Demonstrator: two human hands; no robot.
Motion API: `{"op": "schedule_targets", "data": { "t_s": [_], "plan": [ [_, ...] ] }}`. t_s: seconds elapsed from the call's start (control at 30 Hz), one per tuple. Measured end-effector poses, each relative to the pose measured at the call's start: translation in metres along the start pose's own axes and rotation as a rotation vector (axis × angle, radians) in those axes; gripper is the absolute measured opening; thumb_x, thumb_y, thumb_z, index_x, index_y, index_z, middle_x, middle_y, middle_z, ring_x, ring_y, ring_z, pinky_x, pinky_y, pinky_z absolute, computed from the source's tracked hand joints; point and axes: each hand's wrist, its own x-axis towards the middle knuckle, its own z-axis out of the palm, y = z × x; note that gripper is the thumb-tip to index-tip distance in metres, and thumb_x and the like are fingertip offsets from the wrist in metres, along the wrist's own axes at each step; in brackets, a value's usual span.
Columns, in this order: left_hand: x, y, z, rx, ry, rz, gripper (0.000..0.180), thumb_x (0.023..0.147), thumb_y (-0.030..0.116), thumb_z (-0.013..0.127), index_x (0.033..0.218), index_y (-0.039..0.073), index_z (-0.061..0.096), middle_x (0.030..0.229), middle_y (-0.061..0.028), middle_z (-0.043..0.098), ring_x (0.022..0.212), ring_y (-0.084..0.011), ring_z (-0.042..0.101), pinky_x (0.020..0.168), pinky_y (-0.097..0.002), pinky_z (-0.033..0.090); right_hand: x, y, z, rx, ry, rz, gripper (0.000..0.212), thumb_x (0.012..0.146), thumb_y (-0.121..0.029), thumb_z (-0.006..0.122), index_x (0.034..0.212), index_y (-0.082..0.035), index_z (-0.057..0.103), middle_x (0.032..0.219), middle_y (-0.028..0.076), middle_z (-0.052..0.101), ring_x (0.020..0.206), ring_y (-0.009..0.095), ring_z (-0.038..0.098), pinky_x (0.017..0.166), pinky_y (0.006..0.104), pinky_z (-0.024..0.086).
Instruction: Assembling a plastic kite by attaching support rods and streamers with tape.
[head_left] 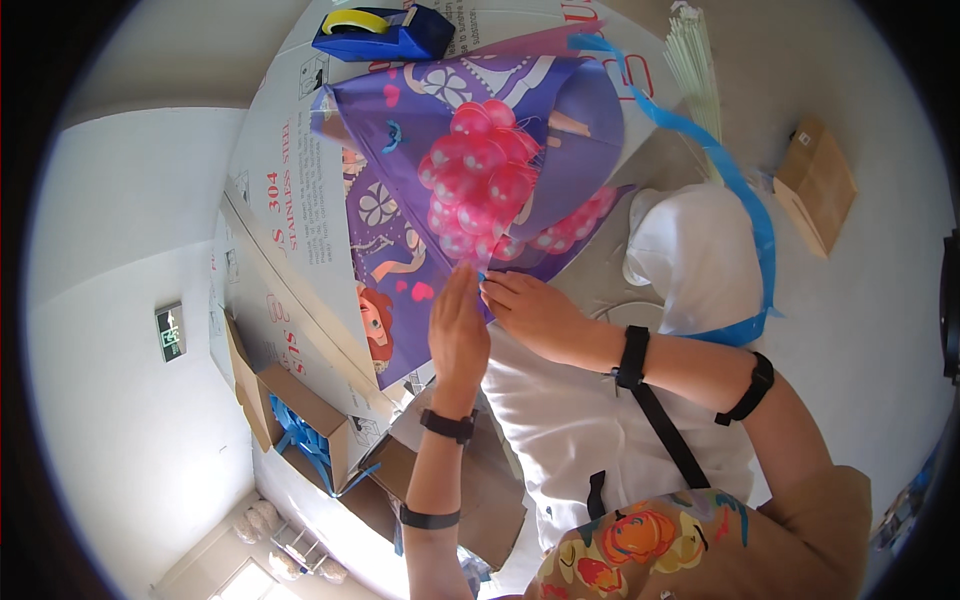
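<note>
A purple kite (590,165) of thin printed sheet, with pink balloons and figures, lies partly folded on the cardboard-covered surface. At its near edge my left hand (460,325) has its fingers together on the sheet. My right hand (535,312) meets it from the right, fingertips pressed closed on the same edge. A small bit of blue shows between the fingertips; its full shape is hidden. A long blue ribbon (740,190) runs from the kite's far right corner, curves down the right side and passes behind my right forearm.
A blue tape dispenser (395,38) with yellow tape stands at the far edge. Pale thin sticks (692,60) lie bundled at far right, near a brown cardboard box (815,185). At lower left, an open carton (340,440) holds blue ribbons (297,440). White cloth covers my lap.
</note>
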Motion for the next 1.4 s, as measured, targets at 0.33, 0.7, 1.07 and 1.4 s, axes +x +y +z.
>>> {"op": "schedule_targets", "data": {
  "t_s": [0.33, 0.7, 1.07, 1.4],
  "plan": [
    [0.0, -0.007, 0.013, -0.401, 0.09, -0.32, 0.044, 0.087, 0.001, 0.053, 0.131, -0.002, 0.05, 0.135, -0.0231, 0.05, 0.126, -0.0378, 0.048, 0.104, -0.0454, 0.041, -0.025, -0.01, -0.065, 0.28, -0.272, 0.128, 0.043, 0.084, -0.009, 0.064, 0.125, 0.001, 0.057, 0.132, 0.015, 0.054, 0.124, 0.033, 0.049, 0.106, 0.0409, 0.04],
    [0.053, -0.004, 0.024, -0.197, 0.342, -1.142, 0.061, 0.073, 0.037, 0.081, 0.113, -0.002, 0.057, 0.101, -0.0176, 0.067, 0.103, -0.0363, 0.063, 0.085, -0.0487, 0.052, -0.186, -0.073, -0.191, 0.412, 0.106, 0.428, 0.035, 0.089, -0.008, 0.062, 0.123, -0.003, 0.056, 0.122, 0.015, 0.058, 0.107, 0.032, 0.061, 0.09, 0.038, 0.05],
    [-0.018, -0.093, -0.062, -0.598, 0.685, -0.8, 0.033, 0.078, 0.014, 0.069, 0.102, -0.005, 0.059, 0.09, -0.022, 0.068, 0.076, -0.0269, 0.067, 0.07, -0.0376, 0.054, -0.273, -0.095, -0.21, 0.237, 0.27, 0.689, 0.034, 0.089, -0.005, 0.059, 0.123, -0.004, 0.056, 0.12, 0.015, 0.059, 0.095, 0.028, 0.065, 0.086, 0.0355, 0.051],
    [-0.19, -0.185, -0.166, 0.1, 0.489, -0.779, 0.038, 0.084, 0.013, 0.07, 0.118, 0.007, 0.055, 0.118, -0.0152, 0.065, 0.107, -0.0341, 0.063, 0.086, -0.0437, 0.049, -0.233, -0.092, -0.212, 0.251, 0.134, 0.621, 0.035, 0.089, -0.007, 0.057, 0.124, -0.004, 0.054, 0.123, 0.014, 0.056, 0.101, 0.032, 0.062, 0.087, 0.0388, 0.051]
  ]
}}
